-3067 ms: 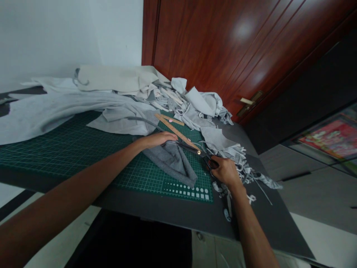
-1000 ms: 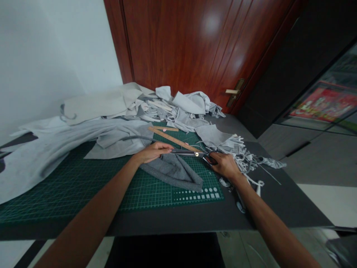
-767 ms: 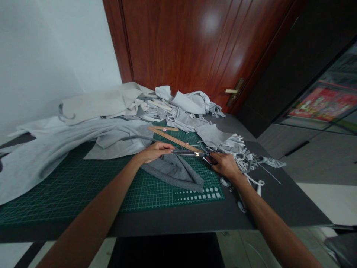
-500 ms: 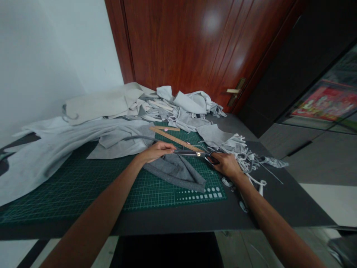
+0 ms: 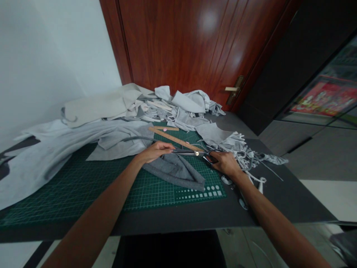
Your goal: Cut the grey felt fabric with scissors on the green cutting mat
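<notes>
A folded dark grey fabric piece (image 5: 175, 171) lies on the green cutting mat (image 5: 83, 182). My left hand (image 5: 154, 150) rests on its upper edge, fingers curled and pressed down on the cloth near the scissor tips. My right hand (image 5: 224, 163) is closed round the black handles of the scissors (image 5: 192, 152), whose blades lie nearly closed along the fabric's top edge and point left toward my left fingers.
A wooden ruler (image 5: 175, 139) lies just behind the scissors. Light grey cloth heaps (image 5: 178, 106) and a large grey sheet (image 5: 41, 152) cover the back and left of the dark table (image 5: 279, 201). Cut strips (image 5: 248, 158) pile right of my right hand. A wooden door (image 5: 195, 52) stands behind.
Both hands stay on the fabric and scissors; the blades have crept slightly left along the fabric edge. The camera view has swung since the earliest frame.
</notes>
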Tool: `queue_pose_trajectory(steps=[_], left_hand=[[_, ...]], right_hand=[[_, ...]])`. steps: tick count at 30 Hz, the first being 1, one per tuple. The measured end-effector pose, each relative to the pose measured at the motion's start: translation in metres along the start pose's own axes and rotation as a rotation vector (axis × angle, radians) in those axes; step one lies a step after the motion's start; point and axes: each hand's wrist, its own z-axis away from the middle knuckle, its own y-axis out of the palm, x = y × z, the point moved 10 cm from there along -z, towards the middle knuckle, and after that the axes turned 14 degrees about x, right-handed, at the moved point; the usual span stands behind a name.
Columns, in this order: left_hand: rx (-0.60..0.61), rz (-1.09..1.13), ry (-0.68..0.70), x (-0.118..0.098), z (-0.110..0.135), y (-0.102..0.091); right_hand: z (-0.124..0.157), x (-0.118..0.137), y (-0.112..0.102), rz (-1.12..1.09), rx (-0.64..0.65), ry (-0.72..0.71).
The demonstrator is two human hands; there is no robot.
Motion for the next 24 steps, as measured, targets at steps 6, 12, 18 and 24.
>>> queue_pose_trajectory(steps=[6,12,18,24], left_hand=[[0.013,0.003,-0.014,-0.0005,-0.0005,0.001],[0.014,-0.015,-0.033,-0.0009,0.0004,0.0023],[0.004,0.03,-0.021,-0.0001,0.0002,0.0014],[0.014,0.031,-0.019,0.0004,0.0,0.0017]], right_hand=[[-0.0002,-0.0007,-0.0003,-0.005,0.003,0.007],[-0.0004,-0.0017,0.0014,-0.013,0.015,0.006],[-0.0011,-0.0012,0.0018,-0.003,0.04,0.019],[-0.0015,-0.0006,0.0019,0.003,0.06,0.034]])
